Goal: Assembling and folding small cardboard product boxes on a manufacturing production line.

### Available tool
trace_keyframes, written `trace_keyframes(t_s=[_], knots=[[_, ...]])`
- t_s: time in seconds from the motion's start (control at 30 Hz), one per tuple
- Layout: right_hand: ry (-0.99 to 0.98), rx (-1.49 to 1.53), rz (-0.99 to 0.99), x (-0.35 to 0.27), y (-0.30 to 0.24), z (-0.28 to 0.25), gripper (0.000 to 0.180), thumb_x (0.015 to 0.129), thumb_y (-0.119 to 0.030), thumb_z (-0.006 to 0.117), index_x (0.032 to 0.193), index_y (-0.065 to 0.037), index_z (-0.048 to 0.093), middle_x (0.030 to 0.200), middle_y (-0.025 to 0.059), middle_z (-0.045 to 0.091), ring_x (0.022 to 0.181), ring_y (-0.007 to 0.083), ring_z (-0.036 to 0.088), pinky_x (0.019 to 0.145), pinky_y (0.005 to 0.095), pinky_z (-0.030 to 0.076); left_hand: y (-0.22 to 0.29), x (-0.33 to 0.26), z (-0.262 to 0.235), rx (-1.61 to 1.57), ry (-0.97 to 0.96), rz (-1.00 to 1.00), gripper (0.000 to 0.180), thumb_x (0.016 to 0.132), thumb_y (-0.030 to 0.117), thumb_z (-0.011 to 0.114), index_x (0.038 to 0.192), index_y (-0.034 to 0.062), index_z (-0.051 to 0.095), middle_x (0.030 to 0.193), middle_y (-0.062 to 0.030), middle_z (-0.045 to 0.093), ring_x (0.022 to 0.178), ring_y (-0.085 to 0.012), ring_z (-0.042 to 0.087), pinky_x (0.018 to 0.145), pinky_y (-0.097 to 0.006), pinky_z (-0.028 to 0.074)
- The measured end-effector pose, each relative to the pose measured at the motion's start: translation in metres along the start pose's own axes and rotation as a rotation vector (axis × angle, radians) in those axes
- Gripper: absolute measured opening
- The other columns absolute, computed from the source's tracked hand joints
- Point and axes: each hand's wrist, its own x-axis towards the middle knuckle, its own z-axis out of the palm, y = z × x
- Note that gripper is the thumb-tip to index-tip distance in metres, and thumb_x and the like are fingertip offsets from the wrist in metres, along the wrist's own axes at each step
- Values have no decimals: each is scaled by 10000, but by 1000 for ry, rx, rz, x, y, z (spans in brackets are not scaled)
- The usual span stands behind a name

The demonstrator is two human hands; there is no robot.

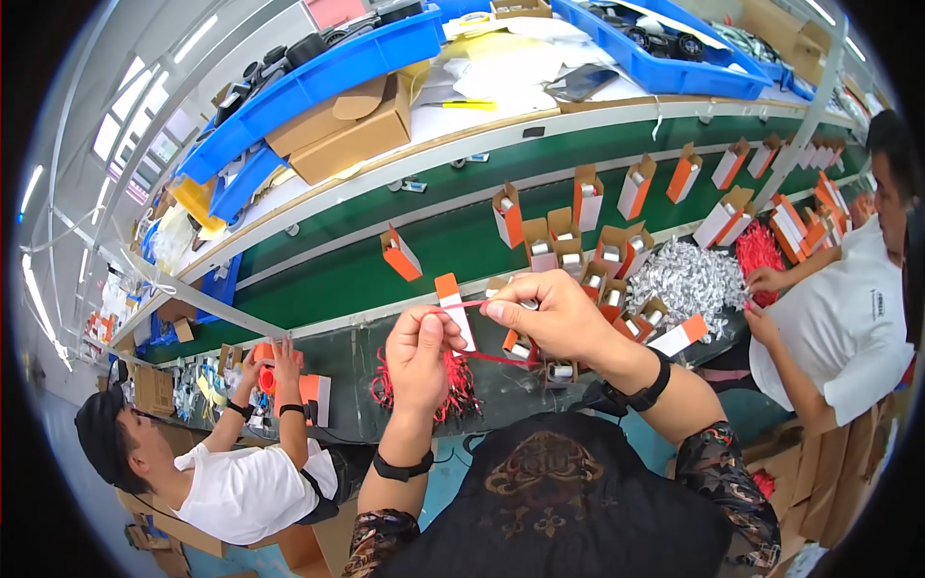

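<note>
A thin red strap (466,304) is stretched between my two hands above the dark work surface. My left hand (418,354) is closed, pinching one end between thumb and fingers. My right hand (551,316) pinches the other end, and a red length loops below between the hands. Under my left hand lies a tangled heap of red straps (461,393). A white and orange box (453,301) stands just behind my hands. Around my right hand are several open boxes with silver cylindrical items in them, such as this open box (613,249).
Beyond runs a green conveyor (337,279) with open boxes standing on it. To the right lies a pile of silver packets (686,279), then more red straps (759,250). Co-workers sit at left (241,482) and right (829,328). Blue trays (318,82) rest on a shelf above.
</note>
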Motion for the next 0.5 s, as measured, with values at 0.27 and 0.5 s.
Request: trace_keyframes(t_s=[0.27,0.5], knots=[[-6,-233,-262,1,38,0,247,871,-222,744,1027,-32,719,895,81,651,827,180,604,740,318,472,21,16,49,-178,-12,3,166,1021,197,554,976,38,576,1099,-92,620,874,-138,628,694,-290,533],[-122,-199,-298,5,94,1,172,910,-186,690,945,-18,684,853,109,597,768,231,600,691,351,472,41,40,50,258,-164,3,130,972,142,627,971,12,631,758,22,571,550,-4,349,485,-186,252]])
